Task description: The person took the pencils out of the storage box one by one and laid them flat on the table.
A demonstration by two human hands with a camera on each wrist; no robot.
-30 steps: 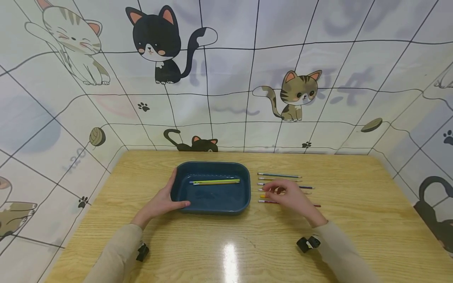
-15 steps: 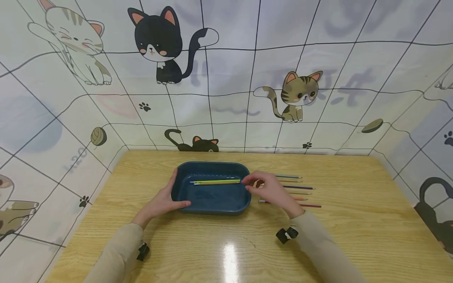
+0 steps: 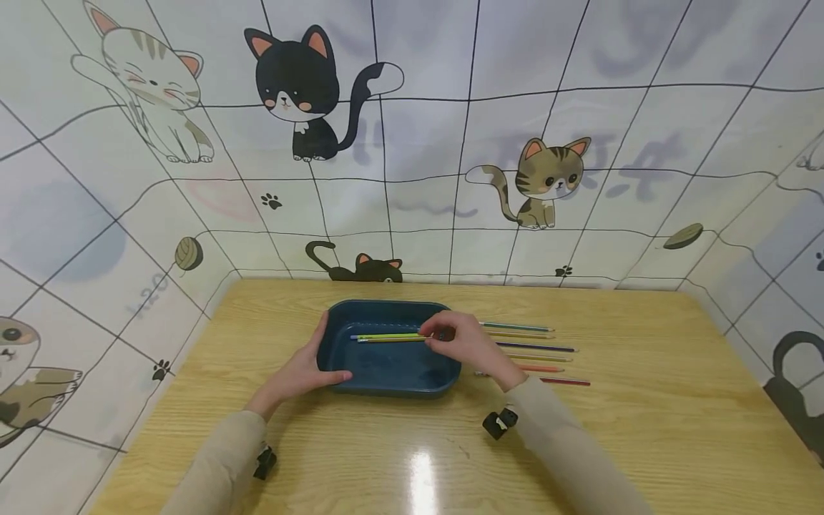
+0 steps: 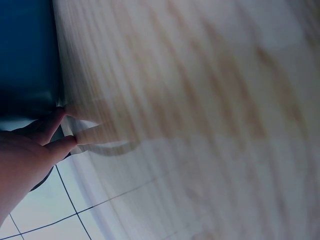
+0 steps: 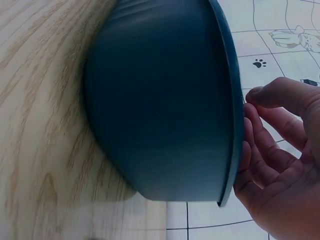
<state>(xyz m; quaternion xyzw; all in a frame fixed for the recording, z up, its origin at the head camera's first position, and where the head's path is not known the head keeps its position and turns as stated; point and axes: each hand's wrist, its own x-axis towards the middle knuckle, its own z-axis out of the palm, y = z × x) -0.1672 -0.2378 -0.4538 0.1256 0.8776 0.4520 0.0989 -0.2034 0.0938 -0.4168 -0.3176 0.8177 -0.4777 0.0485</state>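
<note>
A dark blue rectangular tray (image 3: 389, 391) stands on the table. My left hand (image 3: 301, 370) grips its left end, thumb over the near rim and fingers along the outer wall. In the tray lie a few slim pencils (image 3: 388, 337), yellow-green and yellow, one with a blue end. Over the tray's right side is my right hand (image 3: 475, 347), fingers bent, thumb and index fingertips close together; they overlap the pencils' right ends in the head view. The right wrist view shows the right hand (image 5: 282, 145) at the level of the tray's rim (image 5: 232, 100), nothing visible between its fingers.
Right of the tray several pencils lie in a row, from a teal pencil (image 3: 520, 327) at the back through a navy pencil (image 3: 539, 347) to a maroon pencil (image 3: 566, 381) in front. A cat-printed tiled sheet (image 3: 425, 200) rises behind the wooden table (image 3: 644, 400).
My right hand has moved left from the row of pencils, across the tray's right rim, to the pencils inside. My left hand keeps its grip on the tray. The head view has shifted slightly.
</note>
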